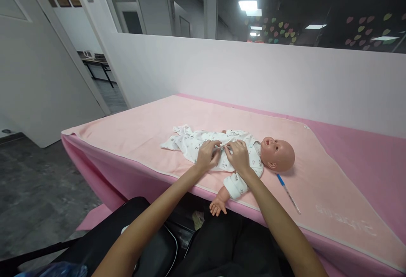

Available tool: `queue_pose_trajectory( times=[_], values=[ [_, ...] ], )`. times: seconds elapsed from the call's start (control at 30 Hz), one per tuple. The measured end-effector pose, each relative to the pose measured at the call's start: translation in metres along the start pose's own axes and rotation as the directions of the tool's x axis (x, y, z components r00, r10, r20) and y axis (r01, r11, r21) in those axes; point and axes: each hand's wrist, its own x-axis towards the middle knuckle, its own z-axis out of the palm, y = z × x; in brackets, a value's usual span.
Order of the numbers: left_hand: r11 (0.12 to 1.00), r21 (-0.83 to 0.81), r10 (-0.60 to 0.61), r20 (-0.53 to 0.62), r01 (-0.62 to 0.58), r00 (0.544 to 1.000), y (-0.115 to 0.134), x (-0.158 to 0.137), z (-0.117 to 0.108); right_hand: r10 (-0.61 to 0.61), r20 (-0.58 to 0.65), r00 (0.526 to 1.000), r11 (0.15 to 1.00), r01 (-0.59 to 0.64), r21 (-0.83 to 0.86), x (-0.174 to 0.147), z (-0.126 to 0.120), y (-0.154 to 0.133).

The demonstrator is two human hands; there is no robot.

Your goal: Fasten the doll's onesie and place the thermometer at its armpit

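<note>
A baby doll point(279, 154) lies on its back on the peach mat, head to the right, in a white printed baby gown point(193, 141). My left hand point(208, 154) rests over the gown's middle, its fingers pinched on the fabric near the front. Close beside it my right hand point(237, 154) pinches the gown's front too, at the doll's chest. The fingertips of both hands almost meet; what exactly lies between them is too small to make out. One doll arm point(220, 201) hangs over the table's near edge.
A thermometer-like stick with a blue end point(288, 193) lies right of the doll's head. The peach mat point(136, 141) covers a pink cloth point(364, 154) on the table. A white wall with a window stands behind; a black chair point(152, 243) is at the near left.
</note>
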Motion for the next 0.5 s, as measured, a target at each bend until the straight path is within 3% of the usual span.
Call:
queue_pose_trajectory(
  times=[0.23,0.4,0.5],
  values=[
    [0.989,0.032,-0.141,-0.091,0.145,0.986,0.000,0.003,-0.002,0.046,-0.056,0.997,0.998,-0.044,0.049,0.000,-0.005,-0.004],
    [0.945,0.039,-0.306,-0.249,0.325,0.919,-0.006,0.006,-0.004,0.083,-0.079,0.993,0.995,-0.077,0.067,0.000,-0.006,-0.004],
    [0.947,0.100,-0.263,-0.308,0.306,0.914,-0.009,0.006,-0.006,0.086,-0.076,0.993,0.995,-0.082,0.059,0.000,-0.005,-0.004]
  ],
)
